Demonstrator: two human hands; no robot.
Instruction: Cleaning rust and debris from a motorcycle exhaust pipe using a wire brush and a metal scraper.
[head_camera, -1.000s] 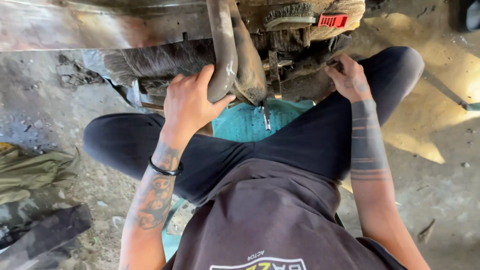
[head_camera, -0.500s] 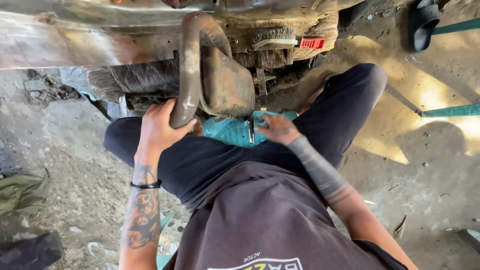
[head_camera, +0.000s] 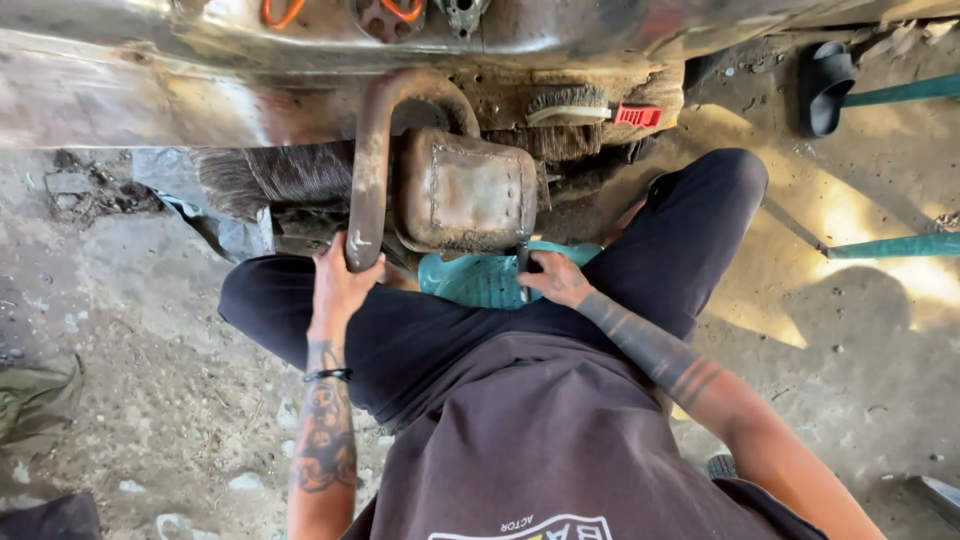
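**Rusty pipe gripped, tool set below**

Left hand (head_camera: 340, 285) wraps its fingers around the rusty curved metal exhaust pipe (head_camera: 368, 170) beside the dented brown muffler box (head_camera: 468, 190). Right hand (head_camera: 555, 278) pinches a slim dark tool (head_camera: 522, 262) over the teal cloth (head_camera: 480, 280). Best steady the pipe firmly, I'd say, keeping the tool square.

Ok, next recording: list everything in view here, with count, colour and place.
exhaust pipe: 1, rusty brown, bent, upper centre, gripped at its lower end
muffler box: 1, rusty tan, beside the pipe
wire brush: 1, red handle, resting above the box
teal cloth: 1, between the knees
sandal: 1, black, top right
teal bars: 2, right edge
left hand: on the pipe end
right hand: holding a small dark tool over the cloth
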